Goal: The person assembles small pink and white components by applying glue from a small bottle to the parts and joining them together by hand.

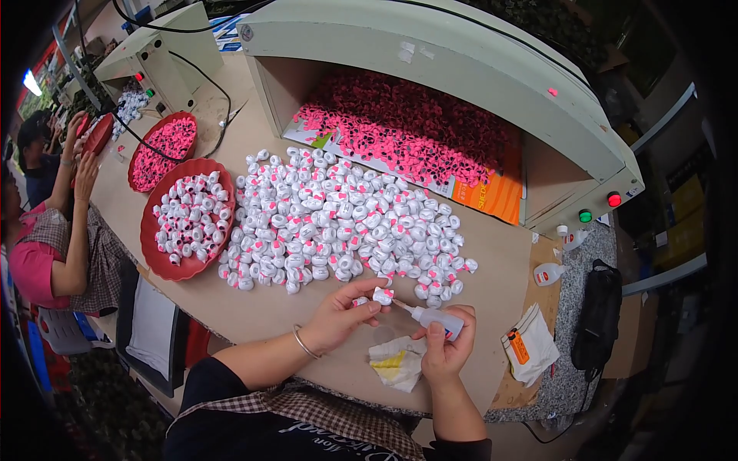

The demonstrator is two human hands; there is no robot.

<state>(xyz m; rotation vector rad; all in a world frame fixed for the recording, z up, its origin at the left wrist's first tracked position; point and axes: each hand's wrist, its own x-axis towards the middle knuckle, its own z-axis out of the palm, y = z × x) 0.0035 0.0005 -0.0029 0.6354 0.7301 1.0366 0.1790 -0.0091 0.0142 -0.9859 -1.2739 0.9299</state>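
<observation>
My left hand (338,319) pinches a small white rounded piece with pink marks (383,296) between thumb and fingertips. A second white piece (360,302) shows by its fingers. In my right hand (448,349) is a translucent squeeze bottle (440,321), tilted so that its thin nozzle points left and meets or nearly meets the pinched piece; exact contact is too small to tell. Just beyond my hands spreads a big pile of similar white pieces (330,219). Below them, between my wrists, lies a crumpled white cloth or paper with a yellow patch (396,365).
Two red scalloped bowls stand left, the nearer (184,270) with white pieces, the farther (191,156) with pink ones. An arched cabinet (430,46) covers many pink pieces. Another bottle (547,274), a white packet (538,353) and a black pouch (598,319) lie right. A co-worker (58,246) sits left.
</observation>
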